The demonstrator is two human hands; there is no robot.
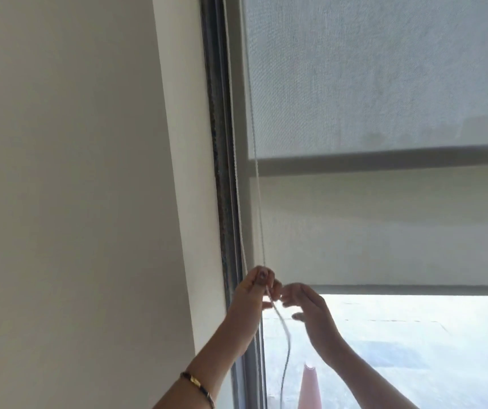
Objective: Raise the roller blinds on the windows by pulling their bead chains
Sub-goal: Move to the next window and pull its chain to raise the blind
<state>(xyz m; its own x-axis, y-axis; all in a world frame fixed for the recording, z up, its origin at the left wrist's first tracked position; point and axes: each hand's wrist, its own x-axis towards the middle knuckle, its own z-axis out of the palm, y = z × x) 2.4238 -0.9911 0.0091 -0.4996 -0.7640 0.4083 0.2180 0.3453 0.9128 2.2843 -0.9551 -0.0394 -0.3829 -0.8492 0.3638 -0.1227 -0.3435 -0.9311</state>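
A pale grey roller blind point(384, 231) covers the upper window, and its bottom bar point(414, 289) hangs level with my hands. The white bead chain point(259, 202) runs down the blind's left edge in two strands. My left hand point(259, 290) is raised and pinches one strand of the chain between its fingertips. Below that hand the chain point(286, 340) hangs loose and curves down. My right hand point(307, 305) is just to the right, fingers spread, apart from the chain and holding nothing.
A cream wall point(74, 202) fills the left side. The dark window frame point(222, 187) stands between the wall and the chain. Bare glass point(414, 349) below the blind shows a hazy outdoor view with a pinkish tower point(309, 388).
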